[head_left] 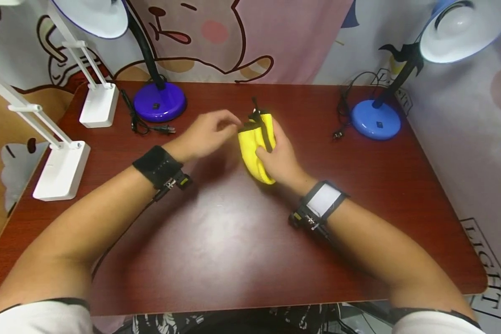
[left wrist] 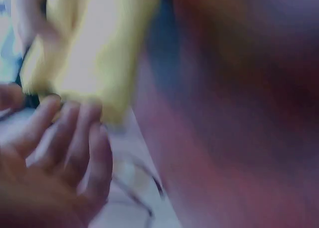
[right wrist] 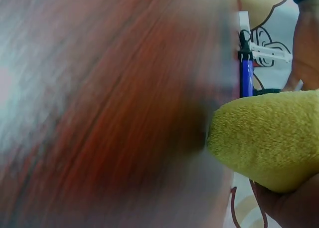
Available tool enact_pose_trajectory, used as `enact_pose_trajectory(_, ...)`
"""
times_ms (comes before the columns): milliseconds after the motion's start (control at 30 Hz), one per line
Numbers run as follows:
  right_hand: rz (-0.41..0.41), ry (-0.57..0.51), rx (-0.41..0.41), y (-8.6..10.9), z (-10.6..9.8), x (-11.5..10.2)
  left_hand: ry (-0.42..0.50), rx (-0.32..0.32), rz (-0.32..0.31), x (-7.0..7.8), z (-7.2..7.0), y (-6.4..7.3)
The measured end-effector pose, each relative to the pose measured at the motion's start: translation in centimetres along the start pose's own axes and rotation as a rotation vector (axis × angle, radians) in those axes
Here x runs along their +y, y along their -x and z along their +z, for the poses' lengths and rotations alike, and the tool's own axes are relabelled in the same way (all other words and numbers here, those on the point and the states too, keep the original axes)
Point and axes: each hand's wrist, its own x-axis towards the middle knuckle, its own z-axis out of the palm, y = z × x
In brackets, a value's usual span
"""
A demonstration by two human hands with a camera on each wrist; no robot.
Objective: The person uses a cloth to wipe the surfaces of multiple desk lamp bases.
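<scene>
A yellow plush pouch (head_left: pixel 253 150) with a dark strip along it and a dark tab at its top is held above the middle of the desk. My right hand (head_left: pixel 281 155) grips it from the right, thumb across the front. In the right wrist view, the rounded fuzzy end of the pouch (right wrist: pixel 264 138) points out over the desk. My left hand (head_left: pixel 208 132) has its bent fingertips right at the pouch's dark upper-left corner. The left wrist view is blurred, with left fingers (left wrist: pixel 75 143) along the pouch's edge; I cannot tell whether they pinch it.
A purple-based lamp (head_left: pixel 160 102) and two white lamp bases (head_left: pixel 62 171) stand at the left of the brown desk (head_left: pixel 217 260). A blue lamp (head_left: pixel 375 120) stands back right, its cord and plug beside it. A patterned cloth (head_left: pixel 292 41) hangs behind.
</scene>
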Motion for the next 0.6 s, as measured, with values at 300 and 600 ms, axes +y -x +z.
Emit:
enact_pose_trajectory(300,0.057,0.173,0.056,1.4,-3.9,1.1,-0.406,-0.075,-0.457,-13.0,-8.3,1.3)
enact_pose_trajectory(600,0.058,0.203,0.068,2.6,-5.6,1.4,-0.374,-0.207,-0.398,-15.7,-7.9,0.8)
